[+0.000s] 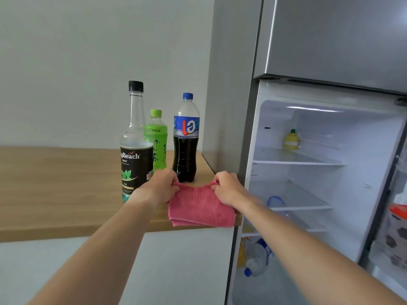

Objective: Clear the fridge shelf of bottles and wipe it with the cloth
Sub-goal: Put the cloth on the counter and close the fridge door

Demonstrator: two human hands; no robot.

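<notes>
A folded pink cloth [201, 205] lies at the right front corner of the wooden counter [55, 190]. My left hand [161, 187] pinches its far left corner and my right hand [226, 188] pinches its far right corner. Just behind the cloth stand three bottles: a tall clear mint syrup bottle [135, 150] with a black cap, a green tea bottle [156, 139] and a dark cola bottle [186, 139] with a blue cap. The fridge [330, 51] stands open on the right, and its middle glass shelf [295, 197] holds no bottles.
On the fridge's upper shelf [297, 159] sits a small yellow lemon-shaped bottle [291, 139]. A water bottle [256, 258] lies low in the fridge. The fridge door [396, 216] at the far right holds containers. A white wall rises behind the counter.
</notes>
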